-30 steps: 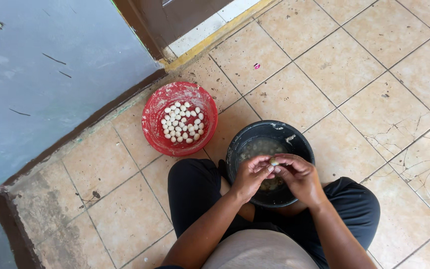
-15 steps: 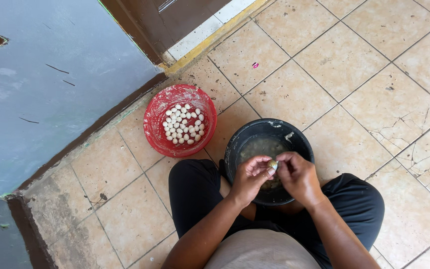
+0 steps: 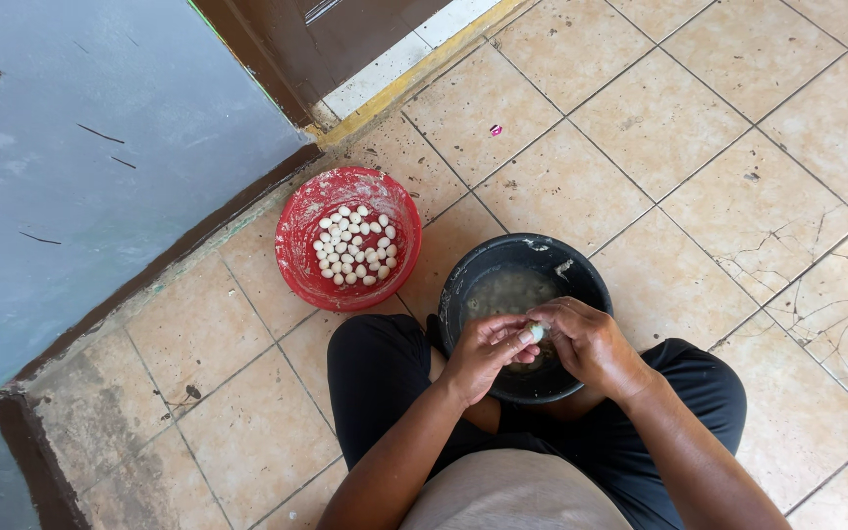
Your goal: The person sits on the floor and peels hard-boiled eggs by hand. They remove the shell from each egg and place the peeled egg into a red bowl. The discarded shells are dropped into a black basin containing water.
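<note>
I sit on a tiled floor with a black bowl [image 3: 581, 275] between my knees; pale dough sits inside it. Over the bowl, my left hand [image 3: 484, 353] and my right hand [image 3: 589, 343] meet, both pinching one small white dough ball [image 3: 537, 333] between their fingertips. To the left on the floor stands a red bowl [image 3: 298, 236] dusted with flour, holding several small white balls [image 3: 353, 246].
A blue wall [image 3: 80, 186] with a brown base runs along the left. A dark door and a yellow-edged threshold [image 3: 414, 74] lie at the top. A small pink scrap [image 3: 495, 130] lies on the tiles. Cracked tiles [image 3: 836, 285] are at the right.
My hands stay together over the black bowl, working the small white ball; the fingers have shifted slightly. The view has drifted a little.
</note>
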